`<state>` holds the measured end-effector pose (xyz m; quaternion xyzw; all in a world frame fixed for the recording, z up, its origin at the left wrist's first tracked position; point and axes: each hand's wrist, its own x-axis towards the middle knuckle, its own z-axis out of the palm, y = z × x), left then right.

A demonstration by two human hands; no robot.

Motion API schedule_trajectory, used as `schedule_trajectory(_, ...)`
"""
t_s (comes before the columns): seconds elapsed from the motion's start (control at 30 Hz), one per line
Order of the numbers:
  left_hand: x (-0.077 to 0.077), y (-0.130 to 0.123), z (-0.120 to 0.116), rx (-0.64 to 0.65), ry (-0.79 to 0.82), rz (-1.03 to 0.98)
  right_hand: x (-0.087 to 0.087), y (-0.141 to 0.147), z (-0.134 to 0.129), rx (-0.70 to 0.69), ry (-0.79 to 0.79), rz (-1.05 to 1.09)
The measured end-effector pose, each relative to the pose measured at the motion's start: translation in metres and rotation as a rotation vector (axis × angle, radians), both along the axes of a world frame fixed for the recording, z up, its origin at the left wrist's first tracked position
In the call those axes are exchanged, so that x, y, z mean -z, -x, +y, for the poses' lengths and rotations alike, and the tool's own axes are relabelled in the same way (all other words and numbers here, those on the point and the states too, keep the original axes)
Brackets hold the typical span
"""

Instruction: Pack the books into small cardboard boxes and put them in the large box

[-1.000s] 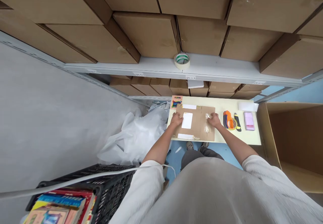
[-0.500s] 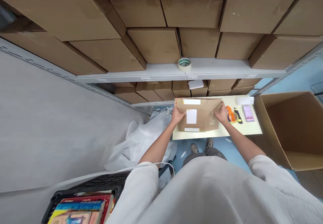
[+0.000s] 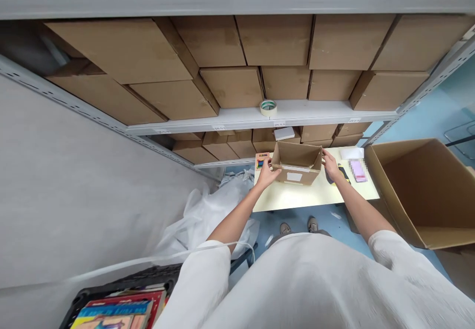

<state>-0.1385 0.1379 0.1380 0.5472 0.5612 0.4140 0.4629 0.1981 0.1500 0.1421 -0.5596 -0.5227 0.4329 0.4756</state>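
Note:
A small cardboard box point(image 3: 297, 173) with white labels stands on the pale table point(image 3: 285, 200), its open top showing the hollow inside. My left hand point(image 3: 267, 174) grips the box's left side with fingers and thumb. At the right side, my right hand point(image 3: 329, 164) holds the upper edge. A small colourful item point(image 3: 261, 161) lies beside my left hand. Partly under my right forearm is a black and yellow cutter point(image 3: 343, 171). Farther right are a pink-purple stack point(image 3: 358, 170) and a white packet point(image 3: 352, 153).
Shelves point(image 3: 237, 117) of cardboard boxes run across the front, with a tape roll point(image 3: 268, 108) on the ledge. A large open carton point(image 3: 393, 200) stands right, white plastic wrap point(image 3: 211, 210) left, and a black crate point(image 3: 83, 292) of books lower left.
The flat cardboard has been opened out into a box shape between my hands. The colourful item at its left has come into view. My view has tilted up towards the shelves.

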Motion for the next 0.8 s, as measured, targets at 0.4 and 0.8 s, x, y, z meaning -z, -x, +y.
schedule_trajectory(0.4, -0.016, -0.003, -0.026, 0.281, -0.068, 0.339, -0.012, -0.033, 0.012, -0.094, 0.102, -0.123)
schedule_trajectory(0.8, -0.012, -0.010, -0.025, 0.082, -0.019, 0.334, -0.021, -0.029, 0.034, -0.234, 0.164, -0.217)
